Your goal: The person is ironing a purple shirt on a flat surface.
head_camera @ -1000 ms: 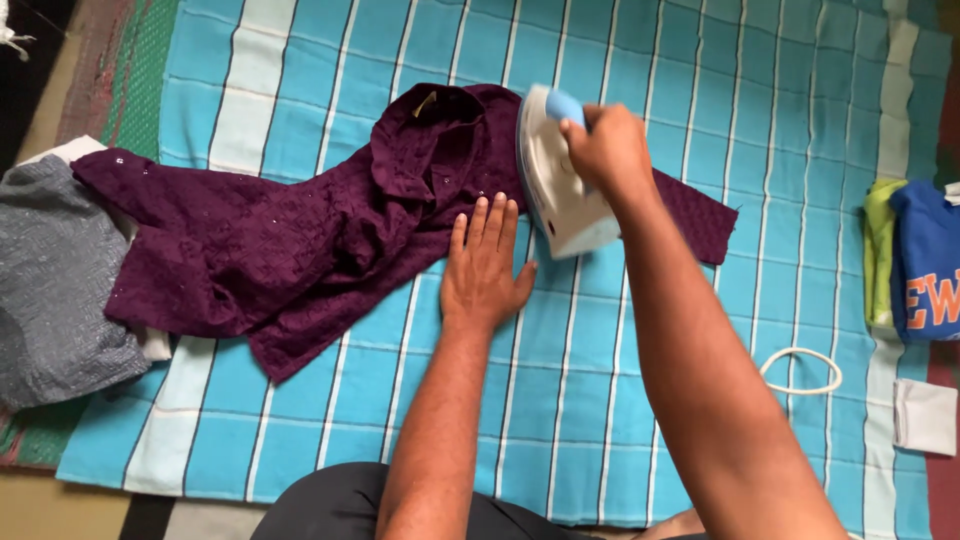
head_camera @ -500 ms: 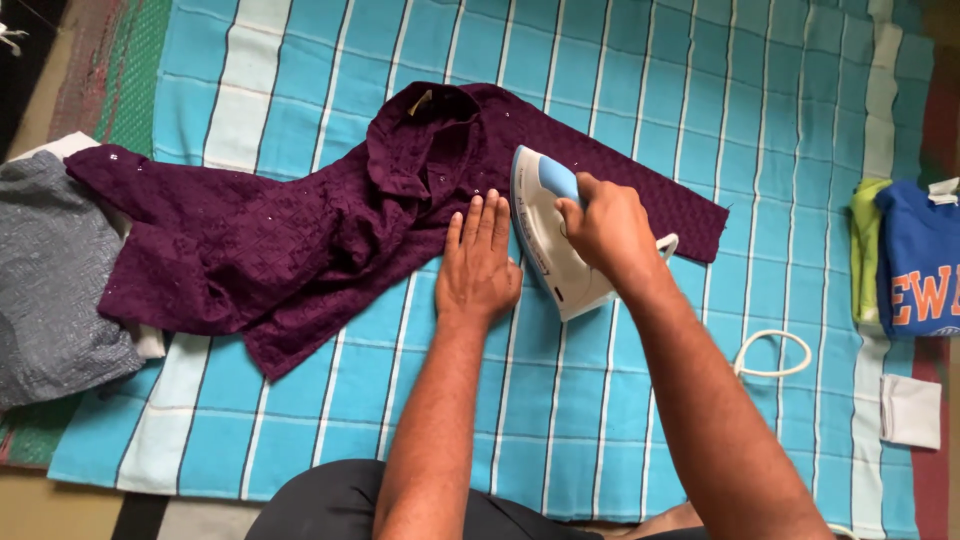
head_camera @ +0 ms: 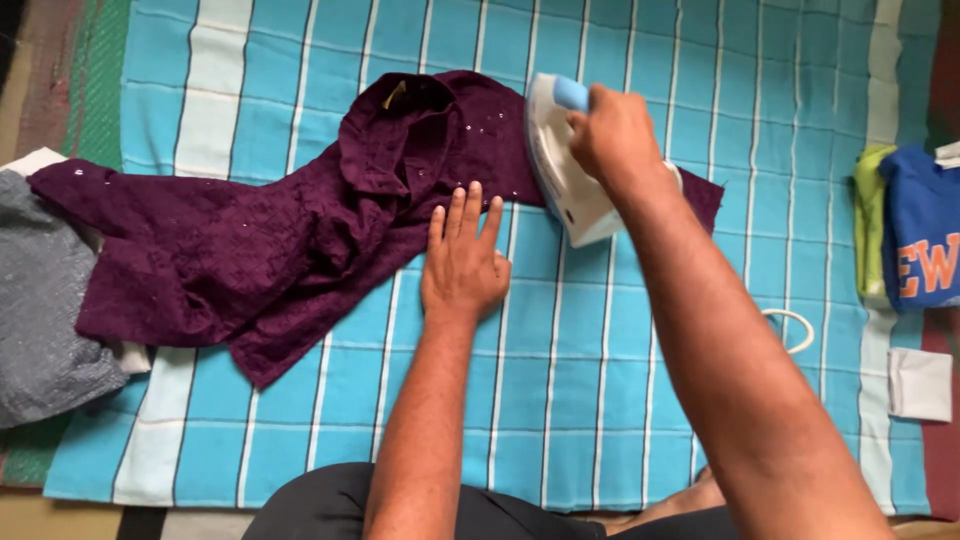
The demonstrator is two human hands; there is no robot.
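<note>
Since half a second ago the iron (head_camera: 566, 165) has been pushed up the purple garment (head_camera: 270, 230) spread on the striped cloth (head_camera: 600, 380). Nearest, the left hand (head_camera: 462, 262) is laid flat, fingers spread, pinning the soft, limp fabric. Beyond, the right hand (head_camera: 615, 140) is clenched around the handle, the safe hold on a seemingly heavy, rigid iron.

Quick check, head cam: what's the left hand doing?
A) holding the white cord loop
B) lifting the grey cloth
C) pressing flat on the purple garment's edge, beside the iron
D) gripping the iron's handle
C: the left hand lies flat, fingers spread, at the purple garment's edge, while the right hand grips the iron.
</note>
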